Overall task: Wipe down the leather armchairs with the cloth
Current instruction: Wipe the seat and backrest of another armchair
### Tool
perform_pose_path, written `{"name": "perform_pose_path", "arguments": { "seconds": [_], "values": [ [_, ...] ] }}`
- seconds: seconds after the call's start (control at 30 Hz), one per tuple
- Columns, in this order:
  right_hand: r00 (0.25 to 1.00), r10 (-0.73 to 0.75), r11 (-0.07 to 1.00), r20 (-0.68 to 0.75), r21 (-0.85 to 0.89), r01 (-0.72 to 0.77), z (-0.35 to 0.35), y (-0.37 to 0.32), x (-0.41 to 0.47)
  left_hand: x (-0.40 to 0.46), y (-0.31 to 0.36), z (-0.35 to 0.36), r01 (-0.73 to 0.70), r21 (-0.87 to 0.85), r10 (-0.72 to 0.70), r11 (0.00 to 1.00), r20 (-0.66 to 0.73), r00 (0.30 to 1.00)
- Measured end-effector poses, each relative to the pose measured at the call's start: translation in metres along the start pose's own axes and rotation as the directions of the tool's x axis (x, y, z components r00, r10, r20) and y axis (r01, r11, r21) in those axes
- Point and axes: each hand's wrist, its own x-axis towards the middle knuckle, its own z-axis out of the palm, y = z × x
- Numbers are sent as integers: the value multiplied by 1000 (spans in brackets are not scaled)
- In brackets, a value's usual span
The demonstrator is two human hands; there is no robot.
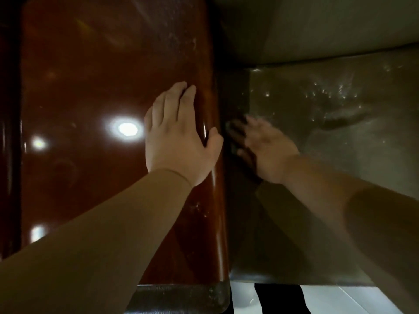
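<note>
A glossy reddish-brown armrest top (102, 87) fills the left half of the head view. My left hand (179, 137) lies flat on its right edge, fingers spread, thumb hooked over the rim, holding nothing. To the right, lower down, is the grey-brown leather seat (328, 137) of the armchair. My right hand (265, 150) is blurred and presses a dark cloth (238, 132) against the inner side of the armrest where it meets the seat. Most of the cloth is hidden under the hand.
The pale leather backrest (317, 26) rises at the top right. A dark front edge of the armrest (181, 298) sits at the bottom. White floor tiles (351, 300) and a dark trouser leg (281, 300) show below the seat's front edge.
</note>
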Motion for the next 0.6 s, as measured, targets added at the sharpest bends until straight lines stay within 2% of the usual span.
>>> {"name": "perform_pose_path", "arguments": {
  "seconds": [0.07,0.1,0.13,0.17,0.2,0.27,0.33,0.37,0.43,0.5,0.53,0.6],
  "values": [
    [978,204,976,-36,86,-201,-13,-5,8,0,1,-2,11,14,-11,1000,4,1000],
    [970,239,966,-35,114,-233,-16,-15,4,0,2,-2,14,17,-14,1000,12,1000],
    [978,207,973,-8,107,-205,-14,-24,-6,0,3,-3,16,16,-17,1000,19,1000],
    [994,111,989,14,99,-112,-6,-34,-18,1,3,-4,21,17,-21,1000,25,999],
    [999,-25,996,22,86,24,4,-41,-31,1,3,-4,27,20,-28,999,29,999],
    [961,-249,968,124,13,249,9,-32,-42,1,3,-2,34,26,-35,999,27,999],
    [948,-275,959,162,-31,283,-1,-5,-16,1,2,0,31,22,-31,999,24,999],
    [969,-213,974,124,-46,220,-11,4,2,1,3,0,31,20,-32,999,26,999],
    [1000,15,1000,16,-2,-15,-26,19,37,1,3,-1,38,16,-39,999,24,999],
    [978,206,975,-18,84,-204,-30,18,54,1,3,-1,35,19,-36,999,23,999],
    [973,230,971,-21,78,-228,-25,8,51,2,3,-1,37,20,-37,999,30,999],
    [994,112,993,21,36,-112,-9,-15,27,1,3,0,46,11,-46,999,47,998]
  ]
}}
